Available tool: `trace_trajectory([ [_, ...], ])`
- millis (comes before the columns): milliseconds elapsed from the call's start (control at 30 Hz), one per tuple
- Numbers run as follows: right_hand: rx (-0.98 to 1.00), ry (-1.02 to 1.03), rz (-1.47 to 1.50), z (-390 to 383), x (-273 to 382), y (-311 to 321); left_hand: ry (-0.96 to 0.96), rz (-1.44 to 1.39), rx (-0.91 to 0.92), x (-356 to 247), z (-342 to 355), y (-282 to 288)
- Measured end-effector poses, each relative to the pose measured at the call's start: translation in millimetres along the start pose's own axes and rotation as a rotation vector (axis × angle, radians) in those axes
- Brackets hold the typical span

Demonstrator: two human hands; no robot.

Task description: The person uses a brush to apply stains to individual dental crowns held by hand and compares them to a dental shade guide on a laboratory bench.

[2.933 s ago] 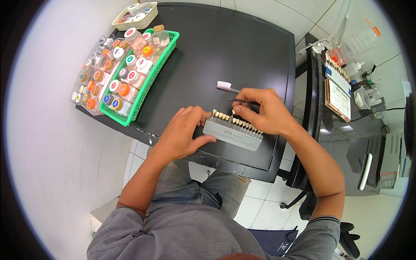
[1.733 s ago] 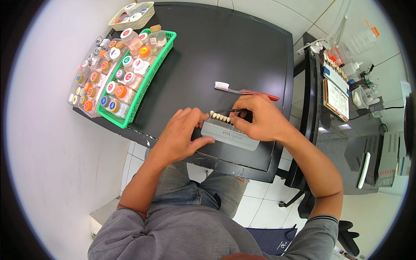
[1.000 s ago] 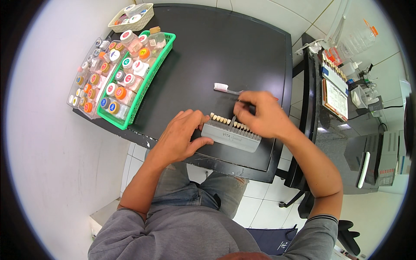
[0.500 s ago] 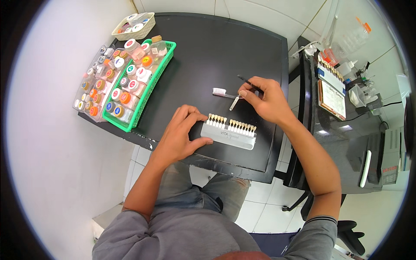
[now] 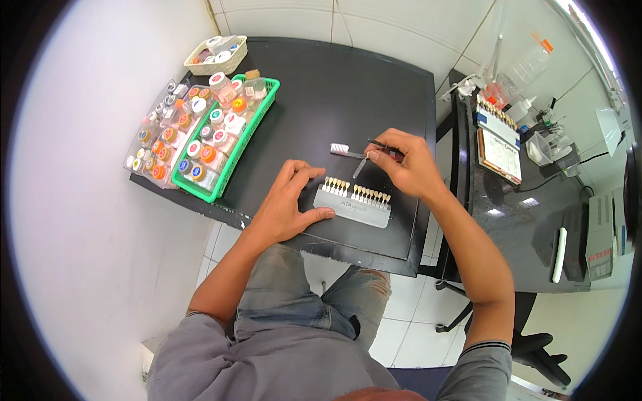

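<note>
My left hand lies on the black table at the left end of the grey shade guide holder, fingers apart, thumb near its lower edge. The holder carries a row of tooth-shaped tabs with a gap among them. My right hand is above the holder, closed on one tab pointing down between thumb and fingers, with a thin black tool also in its grip. Just behind, a toothbrush lies with its handle partly hidden by that hand.
At the left, a green basket and a clear tray hold several jars, with a cream basket behind. On the dark side counter stand a notebook, another shade guide, bottles and small equipment. A white wall borders the left.
My right hand has lifted a tab out of the holder's row and moved up toward the toothbrush. My left index finger has risen slightly. The view has shifted a little.
</note>
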State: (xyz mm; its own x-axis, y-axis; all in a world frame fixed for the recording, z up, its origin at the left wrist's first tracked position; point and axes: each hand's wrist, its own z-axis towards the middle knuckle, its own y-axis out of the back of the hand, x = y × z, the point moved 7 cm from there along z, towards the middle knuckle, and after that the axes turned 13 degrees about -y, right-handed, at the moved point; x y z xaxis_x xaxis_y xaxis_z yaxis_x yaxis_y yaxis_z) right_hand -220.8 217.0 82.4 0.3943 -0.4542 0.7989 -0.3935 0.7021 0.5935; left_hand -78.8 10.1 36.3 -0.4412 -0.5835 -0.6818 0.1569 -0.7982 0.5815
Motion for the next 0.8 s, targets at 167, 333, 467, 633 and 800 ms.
trace_trajectory([
  [167,0.001,-0.079,0.109,2.4,0.0,7.6,-0.044,-0.242,0.041,-15.7,47.1,-7.5],
  [333,-0.027,-0.049,0.088,0.9,-4.5,15.1,0.217,-0.710,0.190,21.4,83.8,-49.0],
  [467,-0.039,-0.093,0.139,3.4,-19.8,14.4,0.242,-0.776,0.274,29.5,96.9,-60.8],
  [633,-0.100,-0.072,0.086,5.8,-12.5,22.3,0.240,-0.808,0.268,35.9,98.2,-65.2],
  [800,-0.348,0.067,0.378,9.5,-14.9,46.5,0.354,-0.898,0.074,46.8,86.3,-56.3],
])
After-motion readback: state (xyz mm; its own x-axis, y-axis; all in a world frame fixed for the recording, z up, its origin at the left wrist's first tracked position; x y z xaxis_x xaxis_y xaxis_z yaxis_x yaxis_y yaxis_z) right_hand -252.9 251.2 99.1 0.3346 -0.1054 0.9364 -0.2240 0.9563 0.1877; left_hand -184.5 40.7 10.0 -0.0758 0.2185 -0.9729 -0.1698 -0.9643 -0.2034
